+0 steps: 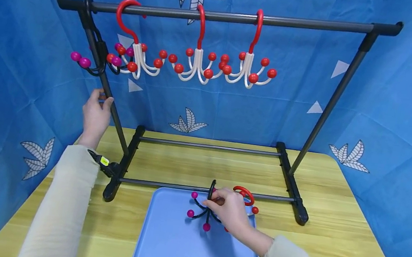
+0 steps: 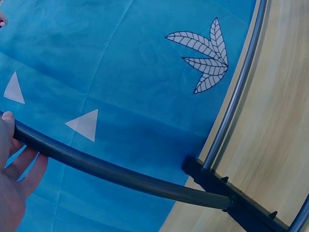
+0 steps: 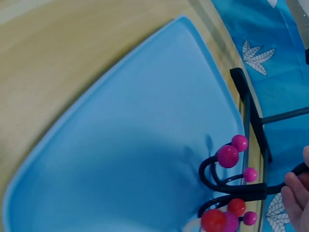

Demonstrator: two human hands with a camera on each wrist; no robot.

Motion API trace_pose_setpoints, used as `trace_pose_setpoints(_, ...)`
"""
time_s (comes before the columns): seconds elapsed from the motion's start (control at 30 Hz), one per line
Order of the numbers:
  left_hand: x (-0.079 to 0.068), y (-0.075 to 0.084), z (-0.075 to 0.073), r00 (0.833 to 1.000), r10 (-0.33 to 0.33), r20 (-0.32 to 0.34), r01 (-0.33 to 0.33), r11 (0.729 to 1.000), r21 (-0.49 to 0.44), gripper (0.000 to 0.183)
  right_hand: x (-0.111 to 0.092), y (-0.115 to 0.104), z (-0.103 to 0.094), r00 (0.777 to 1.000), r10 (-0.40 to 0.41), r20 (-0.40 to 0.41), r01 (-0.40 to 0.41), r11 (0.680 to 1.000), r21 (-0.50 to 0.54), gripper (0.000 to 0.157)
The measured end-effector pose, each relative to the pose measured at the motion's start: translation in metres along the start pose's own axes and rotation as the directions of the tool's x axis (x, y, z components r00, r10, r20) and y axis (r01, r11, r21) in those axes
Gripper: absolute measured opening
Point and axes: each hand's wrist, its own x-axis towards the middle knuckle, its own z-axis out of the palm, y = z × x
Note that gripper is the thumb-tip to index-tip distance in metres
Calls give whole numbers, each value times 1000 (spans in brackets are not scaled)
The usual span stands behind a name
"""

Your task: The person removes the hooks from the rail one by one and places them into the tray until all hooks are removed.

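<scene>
My left hand [image 1: 96, 115] holds the left upright post [image 1: 117, 120] of a dark clothes rack, thumb on one side and fingers on the other in the left wrist view. My right hand [image 1: 231, 213] pinches the hook end of a black multi-arm hook hanger [image 3: 256, 192] with magenta ball tips. Its arms spread low over the blue tray [image 1: 169, 246]. Partly behind that hand, a hanger with a red hook [image 1: 246, 192] and red balls lies at the tray's back right.
From the rack's top bar [image 1: 229, 17] hang three white hangers [image 1: 197, 61] with red hooks and red balls. A black hanger [image 1: 102, 52] with magenta balls hangs at its left end. The rack's feet [image 1: 293, 184] stand on the wooden table [image 1: 349, 236], before a blue patterned cloth [image 1: 231, 114].
</scene>
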Motion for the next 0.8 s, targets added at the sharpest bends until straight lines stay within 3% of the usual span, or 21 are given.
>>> trace_pose_setpoints(0.23, 1, 0, 0, 1000, -3, 4, 3, 1000, 4, 40, -2, 5, 1, 1000, 6, 2, -6, 1000, 11, 12)
trace_pose_setpoints(0.43, 1, -1, 1, 1000, 11, -12, -11, 1000, -1, 37, 2, -1, -7, 999, 20, 43, -19, 1000, -16, 21)
trace_pose_setpoints(0.6, 1, -2, 0, 1000, 19, -11, -19, 1000, -4, 36, 18, -22, -36, 1000, 3, 28, -2, 999, -38, 22)
trace_pose_setpoints(0.7, 1, -2, 0, 1000, 17, -9, -17, 1000, -1, 37, 37, -36, -61, 998, -68, -17, 67, 995, -70, 21)
trace_pose_setpoints(0.8, 1, -3, 0, 1000, 15, -6, -15, 1000, -1, 37, 58, -52, -88, 982, -173, -79, 163, 979, -125, 20)
